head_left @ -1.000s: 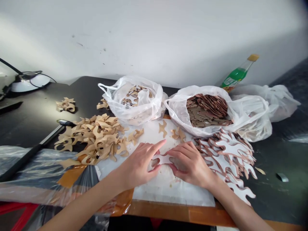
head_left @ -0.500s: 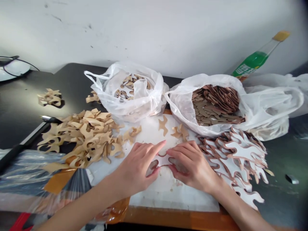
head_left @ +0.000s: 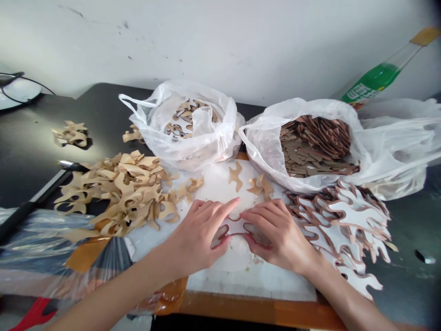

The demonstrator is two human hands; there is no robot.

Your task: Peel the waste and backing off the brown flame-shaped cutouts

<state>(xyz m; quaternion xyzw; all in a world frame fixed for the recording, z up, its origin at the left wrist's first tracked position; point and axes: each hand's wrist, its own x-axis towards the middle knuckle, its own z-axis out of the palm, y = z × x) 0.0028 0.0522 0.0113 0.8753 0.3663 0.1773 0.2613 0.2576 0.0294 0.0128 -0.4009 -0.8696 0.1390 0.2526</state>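
Observation:
A white-faced, brown-edged curvy cut-out piece lies on the white board, partly covered by my fingers. My left hand grips its left end between thumb and fingers, with the index finger stretched out above it. At the right end, my right hand is closed with thumb below and fingers on top. Just beyond the hands rest tan backing-paper scraps of a similar wavy outline. To the right is a heap of matching white-faced pieces, stacked and overlapping.
A pile of tan paper scraps spreads at left, by a black-handled tool. Behind stand two plastic bags, one with mixed pieces, one with brown pieces. A green-labelled bottle leans at the back right.
The view has shifted slightly, so the bottle and right-hand bag sit further right. Both hands keep nearly the same hold on the cut-out piece.

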